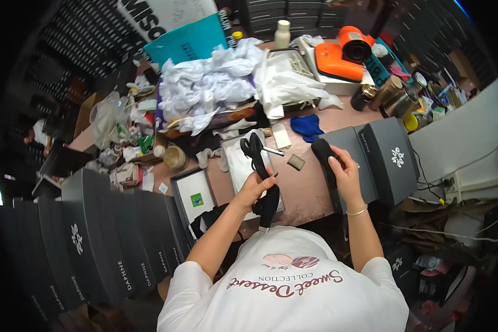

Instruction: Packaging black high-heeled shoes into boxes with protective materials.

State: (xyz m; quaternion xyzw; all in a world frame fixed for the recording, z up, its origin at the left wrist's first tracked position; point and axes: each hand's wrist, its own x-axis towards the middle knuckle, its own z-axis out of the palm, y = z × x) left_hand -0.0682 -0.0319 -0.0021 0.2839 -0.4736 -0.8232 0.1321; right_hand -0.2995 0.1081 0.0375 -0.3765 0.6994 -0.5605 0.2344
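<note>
"Black straps [253, 146], where?"

"Above the white paper [241, 169] on the bench [307, 196], gripped in the left hand [254, 191]. Right hand [346, 176] holds a black shoe [322, 155]. Hands well apart."

"Room?"

"Bare bench between the hands, running toward the near edge by the shirt [293, 288]. Grey square [296, 161] farther in, then blue cloth [307, 127]. Right side hemmed by grey boxes [390, 182], left by a shallow box [191, 185], box stacks [88, 199] past it. Far side crammed: crumpled paper [210, 83], orange device [337, 62]."

"Writing?"

"Pale lettering on the stacks, white flower mark [397, 157] on a right-hand box. Shirt: dark red lettering, round motif. Back: big black letters, white sheet [174, 11]. Green-yellow sticker [197, 200] in the shallow box, too small to read."
</note>
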